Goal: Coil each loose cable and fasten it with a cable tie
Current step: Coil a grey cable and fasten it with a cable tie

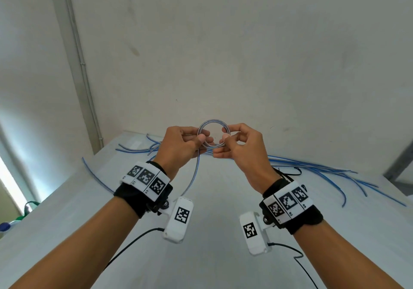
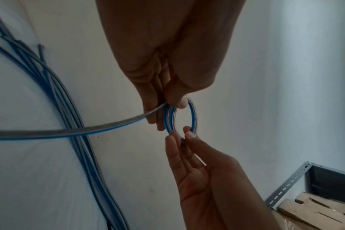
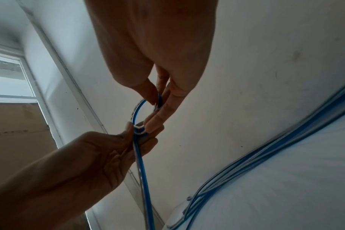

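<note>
Fingers of my left hand [image 1: 182,142] and right hand [image 1: 240,145] pinch opposite sides of the small cable coil [image 1: 213,122], keeping its loops stacked while the tail [image 1: 193,178] hangs toward the surface [image 1: 212,232].

Clear cable [image 1: 213,122] with blue stripe, white table [image 1: 212,199], black wristbands [image 1: 134,197] with black-and-white square markers [image 1: 146,178]

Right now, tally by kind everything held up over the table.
hands: 2, left hand, right hand
wrist cameras: 2, left camera, right camera
cable coil: 1
total: 5
loose cables on the table: too tangled to count
</note>
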